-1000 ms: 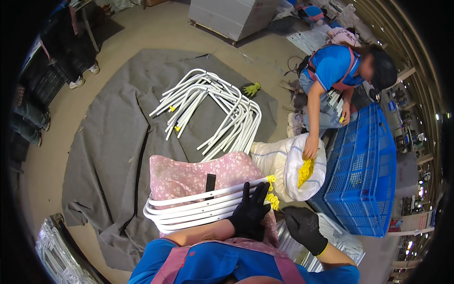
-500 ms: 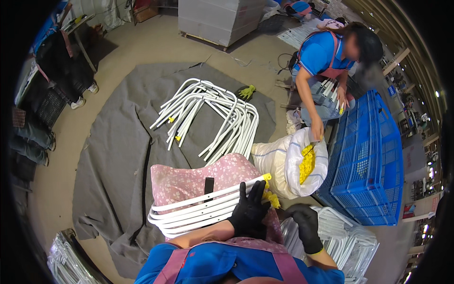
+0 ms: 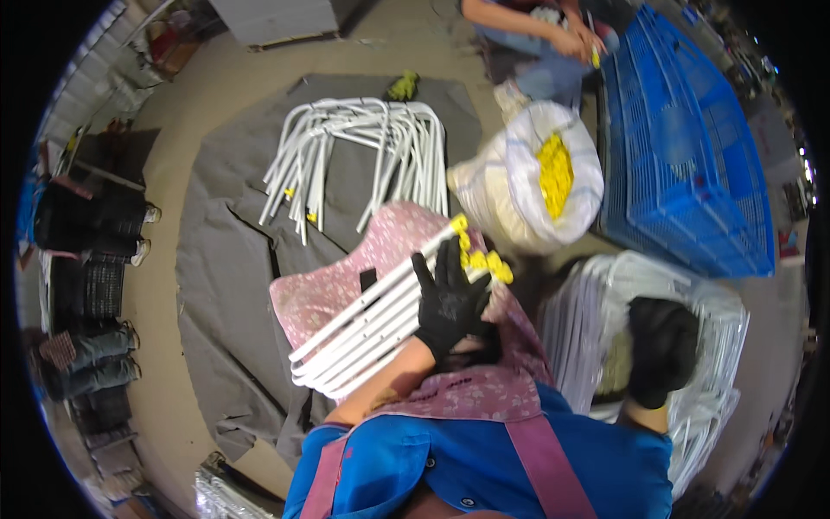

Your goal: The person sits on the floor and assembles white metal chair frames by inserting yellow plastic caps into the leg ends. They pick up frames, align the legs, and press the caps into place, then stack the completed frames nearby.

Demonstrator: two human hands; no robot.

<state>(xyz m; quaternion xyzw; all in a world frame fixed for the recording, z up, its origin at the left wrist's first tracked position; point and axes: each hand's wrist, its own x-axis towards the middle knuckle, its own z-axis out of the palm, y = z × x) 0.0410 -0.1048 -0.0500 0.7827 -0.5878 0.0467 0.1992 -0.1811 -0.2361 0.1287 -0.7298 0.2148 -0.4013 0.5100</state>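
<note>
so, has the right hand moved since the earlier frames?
Yes: against the plastic-wrapped bundle, the right hand has moved rightward, from over its left part to farther across it.

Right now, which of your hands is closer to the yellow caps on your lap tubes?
Left. The left hand lies on the white tubes, close beside their yellow caps; the right hand is away to their right.

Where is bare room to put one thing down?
Bare: gray cloth left of the tube pile; floor between cloth and gray box. Crowded: the lap, with tubes under the left hand; right side, with sack, blue crate and wrapped tubes.
</note>
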